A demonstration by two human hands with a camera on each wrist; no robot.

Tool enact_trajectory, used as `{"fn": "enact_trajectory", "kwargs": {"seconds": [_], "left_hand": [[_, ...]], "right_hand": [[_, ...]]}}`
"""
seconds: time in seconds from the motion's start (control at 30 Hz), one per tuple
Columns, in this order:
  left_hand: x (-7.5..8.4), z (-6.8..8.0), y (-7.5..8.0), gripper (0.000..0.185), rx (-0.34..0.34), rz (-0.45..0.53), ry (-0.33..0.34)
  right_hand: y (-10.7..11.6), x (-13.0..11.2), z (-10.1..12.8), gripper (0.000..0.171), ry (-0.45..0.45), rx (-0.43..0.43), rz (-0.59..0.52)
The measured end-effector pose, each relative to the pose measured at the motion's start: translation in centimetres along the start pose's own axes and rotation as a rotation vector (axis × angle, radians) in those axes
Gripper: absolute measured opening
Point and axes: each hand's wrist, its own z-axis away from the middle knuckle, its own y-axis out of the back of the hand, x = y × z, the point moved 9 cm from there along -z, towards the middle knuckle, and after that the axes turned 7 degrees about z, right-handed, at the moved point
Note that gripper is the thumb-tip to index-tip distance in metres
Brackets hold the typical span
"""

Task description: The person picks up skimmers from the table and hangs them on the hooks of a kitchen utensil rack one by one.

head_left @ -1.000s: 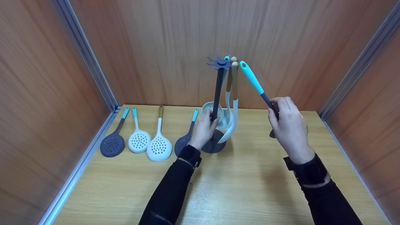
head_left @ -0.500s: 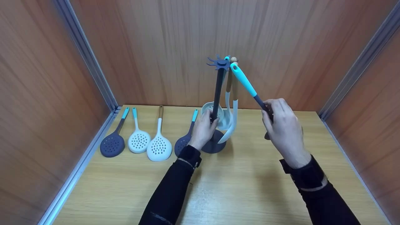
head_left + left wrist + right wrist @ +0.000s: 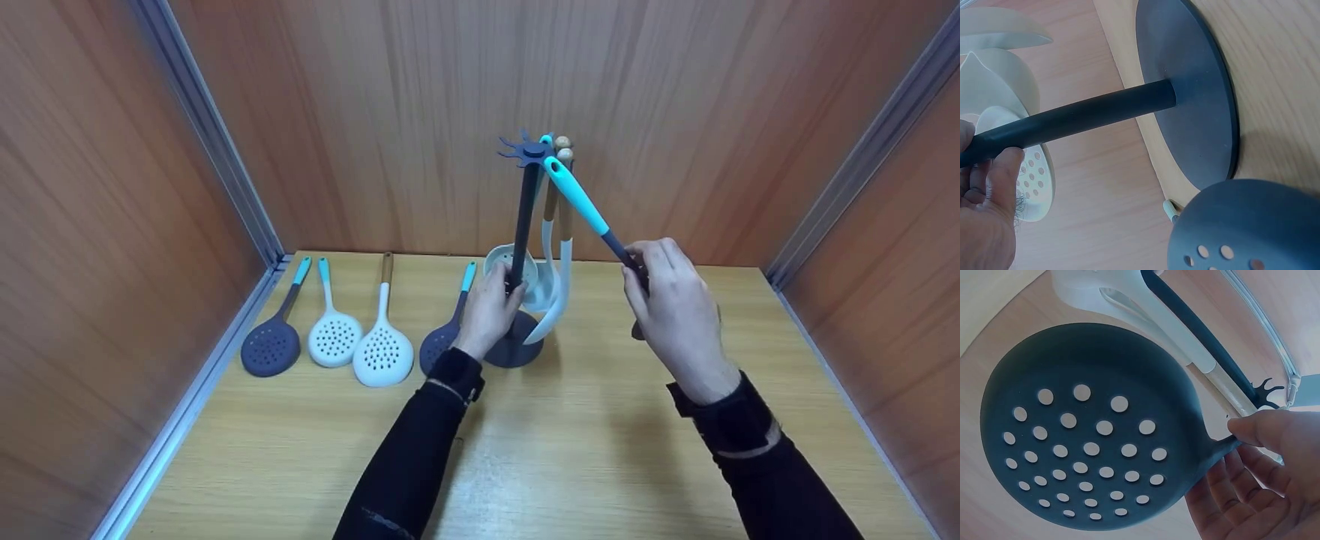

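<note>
A dark utensil stand (image 3: 523, 225) with a round base (image 3: 1196, 95) rises from the wooden table, its star-shaped hook top (image 3: 529, 151) up high. My left hand (image 3: 487, 307) grips its pole (image 3: 1078, 118) low down. My right hand (image 3: 675, 311) grips the dark neck of a skimmer with a teal handle (image 3: 576, 196), tilted so the handle tip meets the hook top. Its dark perforated head (image 3: 1089, 433) hangs below my hand. White utensils (image 3: 553, 285) with wooden handles hang on the stand.
Several skimmers lie in a row at the back left of the table: a dark one (image 3: 271, 341), two white ones (image 3: 334, 334) (image 3: 383, 349), and another dark one (image 3: 442, 337) partly behind my left wrist. Wooden walls (image 3: 90, 225) enclose three sides.
My right hand has moved left with the teal-handled skimmer, bringing the handle tip from right of the stand up to its hook top. The left hand has kept still on the pole.
</note>
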Motion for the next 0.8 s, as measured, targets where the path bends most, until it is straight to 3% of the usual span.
{"fn": "enact_trajectory", "kwargs": {"seconds": [0.33,0.6,0.8], "left_hand": [[-0.09,-0.05,-0.11,0.023,-0.019,0.022,0.028],[0.26,-0.06,0.03,0.023,-0.011,0.006,-0.009],[0.18,-0.01,0.05,0.023,-0.017,0.009,0.003]], "right_hand": [[-0.16,0.04,-0.04,0.023,0.000,-0.002,0.007],[-0.50,-0.14,0.04,0.020,0.018,0.019,0.010],[-0.85,-0.13,0.11,0.021,0.006,0.001,-0.001]]}}
